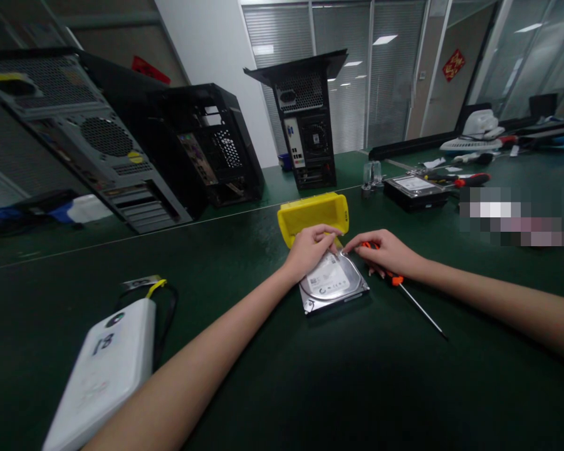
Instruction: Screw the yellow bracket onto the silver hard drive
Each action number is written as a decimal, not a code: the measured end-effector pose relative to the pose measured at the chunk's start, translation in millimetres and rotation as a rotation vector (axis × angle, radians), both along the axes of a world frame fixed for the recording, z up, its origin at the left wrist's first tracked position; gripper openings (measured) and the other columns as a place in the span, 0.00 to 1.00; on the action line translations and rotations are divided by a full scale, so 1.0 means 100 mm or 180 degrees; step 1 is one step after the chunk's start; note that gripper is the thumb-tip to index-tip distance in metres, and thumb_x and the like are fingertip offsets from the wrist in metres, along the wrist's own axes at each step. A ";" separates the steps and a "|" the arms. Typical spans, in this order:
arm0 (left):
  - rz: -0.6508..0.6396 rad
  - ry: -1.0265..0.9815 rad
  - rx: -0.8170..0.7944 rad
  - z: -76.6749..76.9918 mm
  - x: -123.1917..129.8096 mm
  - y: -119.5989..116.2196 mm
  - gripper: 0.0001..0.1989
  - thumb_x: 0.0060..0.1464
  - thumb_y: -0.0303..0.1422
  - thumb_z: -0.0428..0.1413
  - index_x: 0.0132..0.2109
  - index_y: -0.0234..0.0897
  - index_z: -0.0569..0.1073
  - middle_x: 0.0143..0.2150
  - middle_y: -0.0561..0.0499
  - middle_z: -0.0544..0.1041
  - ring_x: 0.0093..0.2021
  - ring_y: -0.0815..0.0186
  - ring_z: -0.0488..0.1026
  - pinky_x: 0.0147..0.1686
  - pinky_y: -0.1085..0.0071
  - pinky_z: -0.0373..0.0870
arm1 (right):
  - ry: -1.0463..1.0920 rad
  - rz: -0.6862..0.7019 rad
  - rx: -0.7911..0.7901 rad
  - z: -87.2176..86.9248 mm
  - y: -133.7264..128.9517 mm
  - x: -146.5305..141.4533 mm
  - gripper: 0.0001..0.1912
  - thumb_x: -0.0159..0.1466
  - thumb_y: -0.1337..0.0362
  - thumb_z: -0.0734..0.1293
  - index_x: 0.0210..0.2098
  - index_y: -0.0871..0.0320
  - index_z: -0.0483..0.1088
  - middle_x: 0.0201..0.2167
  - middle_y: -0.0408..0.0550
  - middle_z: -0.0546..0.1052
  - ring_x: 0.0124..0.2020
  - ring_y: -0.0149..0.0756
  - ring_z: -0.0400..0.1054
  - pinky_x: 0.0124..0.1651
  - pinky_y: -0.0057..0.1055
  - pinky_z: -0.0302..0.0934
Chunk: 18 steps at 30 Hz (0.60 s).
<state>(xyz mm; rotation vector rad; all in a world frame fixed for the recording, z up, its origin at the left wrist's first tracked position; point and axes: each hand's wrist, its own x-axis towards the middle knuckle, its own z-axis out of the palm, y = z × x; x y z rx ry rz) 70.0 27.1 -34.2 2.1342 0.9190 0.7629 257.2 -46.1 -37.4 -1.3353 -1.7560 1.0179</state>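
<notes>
A silver hard drive with a white label lies on the green table, in front of a yellow plastic bin. My left hand rests on the drive's far left part, fingers bent toward its far edge. My right hand is at the drive's far right corner, its index fingertip at the edge, with a red and black screwdriver held under the palm. The screwdriver's shaft points toward the near right. Whether a small part lies between the fingertips is too small to tell.
A white power bank with a cable lies at the near left. Computer cases stand along the back and left. Another drive, a clear container and tools are at the back right.
</notes>
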 end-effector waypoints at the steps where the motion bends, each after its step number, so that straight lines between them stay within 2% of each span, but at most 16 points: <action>1: -0.0008 -0.0006 -0.0006 0.00 0.00 0.00 0.16 0.56 0.34 0.48 0.47 0.33 0.74 0.26 0.50 0.76 0.28 0.68 0.73 0.32 0.74 0.66 | 0.0001 0.0002 0.0002 0.00 0.00 0.00 0.20 0.58 0.66 0.59 0.48 0.63 0.72 0.14 0.40 0.67 0.13 0.25 0.63 0.15 0.19 0.58; 12: 0.0028 -0.0054 -0.0079 0.00 0.02 -0.01 0.15 0.56 0.33 0.48 0.46 0.33 0.75 0.25 0.51 0.76 0.27 0.69 0.72 0.30 0.75 0.65 | 0.0094 -0.0009 0.0041 -0.03 0.00 -0.01 0.21 0.58 0.66 0.59 0.49 0.63 0.71 0.13 0.39 0.66 0.12 0.25 0.63 0.14 0.19 0.56; 18: 0.0009 -0.0013 -0.0047 0.00 0.00 -0.01 0.15 0.56 0.34 0.48 0.47 0.34 0.74 0.27 0.51 0.76 0.28 0.68 0.72 0.32 0.73 0.66 | 0.0055 -0.0030 0.0052 -0.03 0.00 -0.01 0.20 0.58 0.66 0.59 0.48 0.63 0.72 0.13 0.39 0.67 0.12 0.24 0.63 0.14 0.18 0.56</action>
